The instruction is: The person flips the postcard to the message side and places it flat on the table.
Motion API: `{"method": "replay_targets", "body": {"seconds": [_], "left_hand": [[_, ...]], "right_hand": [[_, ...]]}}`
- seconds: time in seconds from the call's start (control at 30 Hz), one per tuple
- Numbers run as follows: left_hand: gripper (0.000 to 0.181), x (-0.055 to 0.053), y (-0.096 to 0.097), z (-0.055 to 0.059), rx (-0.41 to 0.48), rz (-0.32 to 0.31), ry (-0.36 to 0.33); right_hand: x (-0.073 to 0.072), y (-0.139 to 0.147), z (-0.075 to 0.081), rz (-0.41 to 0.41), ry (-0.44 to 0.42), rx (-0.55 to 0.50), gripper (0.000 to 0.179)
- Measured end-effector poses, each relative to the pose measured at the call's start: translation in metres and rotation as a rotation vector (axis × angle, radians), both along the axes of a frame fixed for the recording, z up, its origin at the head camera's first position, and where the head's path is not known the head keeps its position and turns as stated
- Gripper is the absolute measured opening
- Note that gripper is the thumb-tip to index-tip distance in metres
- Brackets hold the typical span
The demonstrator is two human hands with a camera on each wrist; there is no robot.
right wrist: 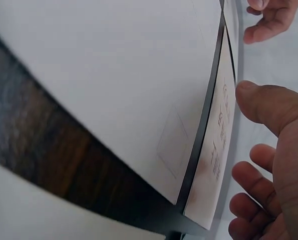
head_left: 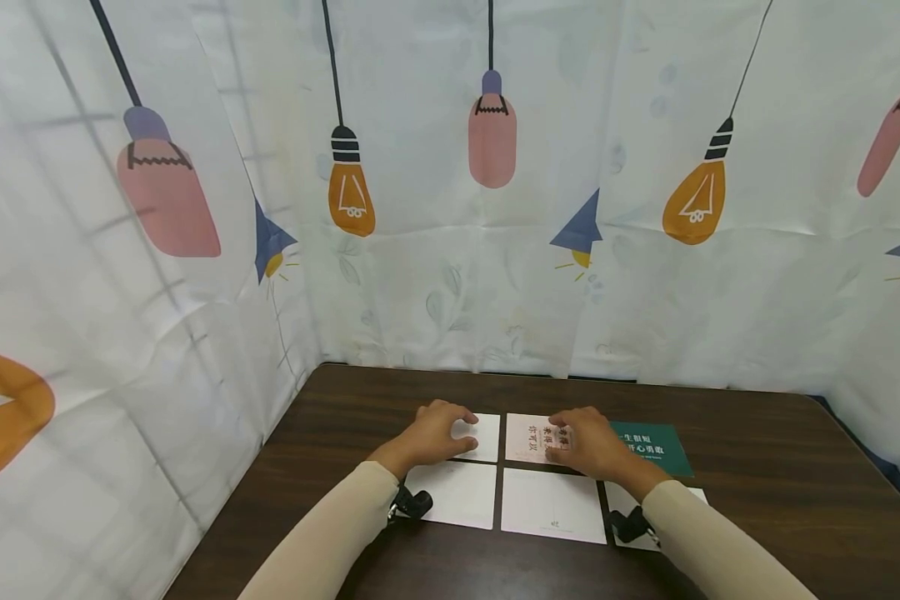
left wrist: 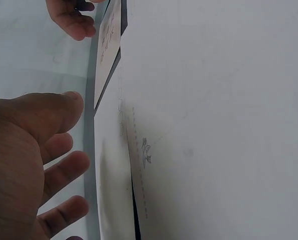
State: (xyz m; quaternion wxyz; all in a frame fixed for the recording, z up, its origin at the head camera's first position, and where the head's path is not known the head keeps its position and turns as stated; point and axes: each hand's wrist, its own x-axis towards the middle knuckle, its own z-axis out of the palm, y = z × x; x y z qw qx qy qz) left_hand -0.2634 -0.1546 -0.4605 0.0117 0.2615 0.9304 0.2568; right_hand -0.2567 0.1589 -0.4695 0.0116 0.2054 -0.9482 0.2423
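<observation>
Flat cards lie in two rows of three on a dark wooden table. My left hand (head_left: 429,437) is over the back-left white card (head_left: 486,435), its thumb apart from loosely bent fingers and nothing held. Over the pale pink card (head_left: 523,439) with dark red writing is my right hand (head_left: 589,447), likewise spread and holding nothing. A green card (head_left: 663,450) with white writing lies just right of that hand. In front are a left white card (head_left: 457,493), a middle white card (head_left: 552,504) and a right white card (head_left: 619,500), partly hidden by my right wrist.
The dark brown table (head_left: 765,467) extends to both sides of the cards. A white curtain (head_left: 435,275) printed with lamps hangs along its back edge and on the left. Small black devices, one a wrist camera (head_left: 418,504), are strapped to my wrists.
</observation>
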Motion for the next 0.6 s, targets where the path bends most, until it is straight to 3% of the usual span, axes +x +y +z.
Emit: {"method": "replay_targets", "body": {"seconds": [0.6], "left_hand": [[0.04, -0.003, 0.019, 0.004, -0.013, 0.018, -0.013]], "right_hand": [[-0.002, 0.021, 0.002, -0.04, -0.026, 0.003, 0.06]]}}
